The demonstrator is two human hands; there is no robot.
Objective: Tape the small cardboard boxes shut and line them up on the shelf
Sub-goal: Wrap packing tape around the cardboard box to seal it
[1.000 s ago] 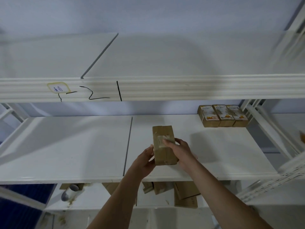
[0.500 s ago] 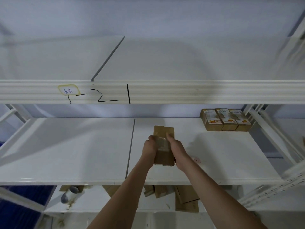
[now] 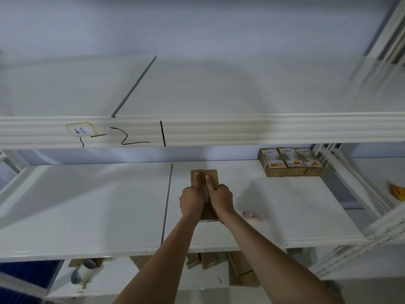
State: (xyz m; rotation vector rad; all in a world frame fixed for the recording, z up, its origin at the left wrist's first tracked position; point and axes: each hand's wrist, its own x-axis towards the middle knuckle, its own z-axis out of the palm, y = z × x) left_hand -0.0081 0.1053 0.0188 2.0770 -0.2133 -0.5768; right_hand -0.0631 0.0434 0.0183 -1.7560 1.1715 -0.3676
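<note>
Both hands on one box

L hand [image 3: 191, 199] & R hand [image 3: 221, 198] both clenched round a small cardboard box [image 3: 210, 175] over mid shelf [image 3: 109, 205], thumbs pressed flat along its top. Box's lower half hidden by hands. Three boxes [image 3: 290, 162] lined up at 2 o'clock. Pinkish blur [image 3: 252, 216] at 4 o'clock, can't make out.

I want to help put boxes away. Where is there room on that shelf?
Bare room: left of the seam, and between the held box and the three boxes at the back right. Crowded around both hands and the pink thing.
</note>
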